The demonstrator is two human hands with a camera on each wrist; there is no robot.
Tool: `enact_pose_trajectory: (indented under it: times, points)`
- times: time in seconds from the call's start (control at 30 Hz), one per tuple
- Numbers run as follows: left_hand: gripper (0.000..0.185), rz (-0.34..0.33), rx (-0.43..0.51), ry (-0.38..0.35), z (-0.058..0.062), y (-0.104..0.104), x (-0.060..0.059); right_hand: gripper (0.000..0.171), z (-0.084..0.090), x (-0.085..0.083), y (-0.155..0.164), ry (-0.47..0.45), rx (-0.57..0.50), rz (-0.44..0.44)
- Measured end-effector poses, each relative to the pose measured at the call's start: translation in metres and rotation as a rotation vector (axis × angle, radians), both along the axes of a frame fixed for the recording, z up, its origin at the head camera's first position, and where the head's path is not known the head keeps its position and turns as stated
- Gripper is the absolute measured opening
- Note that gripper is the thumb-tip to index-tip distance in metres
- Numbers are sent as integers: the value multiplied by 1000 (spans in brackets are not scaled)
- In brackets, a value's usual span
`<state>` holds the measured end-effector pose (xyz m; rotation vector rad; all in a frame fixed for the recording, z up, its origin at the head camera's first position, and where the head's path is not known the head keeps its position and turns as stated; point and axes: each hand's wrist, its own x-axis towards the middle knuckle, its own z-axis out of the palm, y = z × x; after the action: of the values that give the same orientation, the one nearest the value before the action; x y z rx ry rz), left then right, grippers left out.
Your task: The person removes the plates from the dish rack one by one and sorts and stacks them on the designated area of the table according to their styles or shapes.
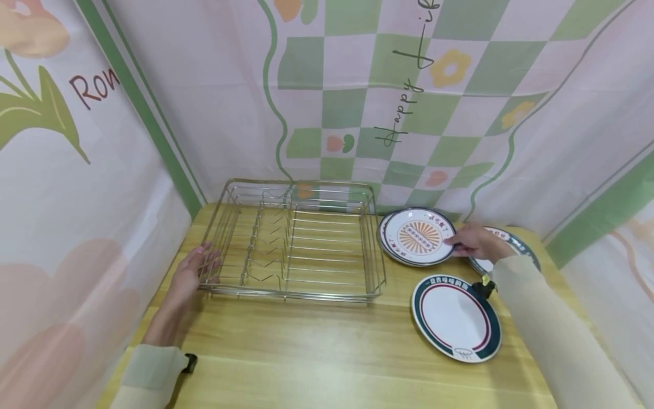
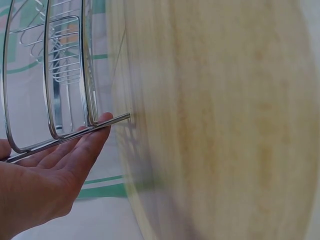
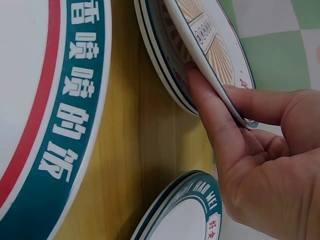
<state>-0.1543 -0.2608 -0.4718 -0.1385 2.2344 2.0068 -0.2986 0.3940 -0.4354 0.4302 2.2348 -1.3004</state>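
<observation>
A wire dish rack (image 1: pixel 291 295) stands on the left of the wooden table. My left hand (image 1: pixel 191 272) holds its left front side, with fingers under a rack wire and the thumb at the wire's other side in the left wrist view. At the right, my right hand (image 1: pixel 477 241) pinches the rim of a white plate (image 3: pixel 217 47) with an orange sunburst pattern, thumb on its face and a finger beneath. That plate is tilted up off similar plates (image 3: pixel 150 35) stacked under it; its far edge's contact with them cannot be told.
A larger green-rimmed plate (image 1: pixel 455 318) lies nearer the front right. More green-rimmed plates (image 3: pixel 180 225) are stacked behind the right wrist, partly hidden in the head view. A patterned curtain (image 1: pixel 337 62) hangs behind the wooden table (image 1: pixel 286 352), and cloth also hangs at both sides.
</observation>
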Motion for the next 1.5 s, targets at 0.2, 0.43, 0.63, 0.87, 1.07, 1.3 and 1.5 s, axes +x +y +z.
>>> enact_pose_trajectory:
  times: [0.2,0.43,0.63,0.87,1.07,1.3,1.5]
  points:
    - [64,-10,-14,1,-1,0,-1,24,-2,2,-5,37,63,6]
    - [64,6,0,1,0,1,-1,18,-7,3,-10,142,186,39]
    - [63,5,-10,6,0,1,0,22,-11,3,-11,231,372,147]
    - [63,1,-13,2,0,1,0,31,-14,7,-12,317,529,259]
    - [63,-4,-16,5,0,0,0,32,-19,8,-12,297,539,281]
    - [62,3,-2,-4,0,0,-1,32,-21,6,-15,288,554,303]
    - [63,5,-6,-5,-1,0,-1,36,-19,9,-19,262,589,297]
